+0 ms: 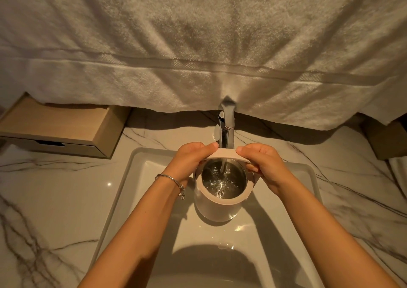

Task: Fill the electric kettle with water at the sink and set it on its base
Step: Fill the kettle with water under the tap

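Note:
A pale pink electric kettle [214,208] with a shiny steel inside hangs over the white sink [123,191], held tilted toward me. Its lid [224,154] stands flipped up at the far rim. My left hand [190,159] grips the kettle's left side and the lid edge. My right hand [262,165] grips the right side, where the handle is hidden under my fingers. Water streams from the chrome tap [226,122] into the kettle, and water ripples at its bottom. No kettle base is in view.
A large white towel [198,45] hangs over the wall behind the tap. A wooden box with a drawer [59,129] sits on the marble counter [44,199] at the left. A brown box [387,140] stands at the right edge.

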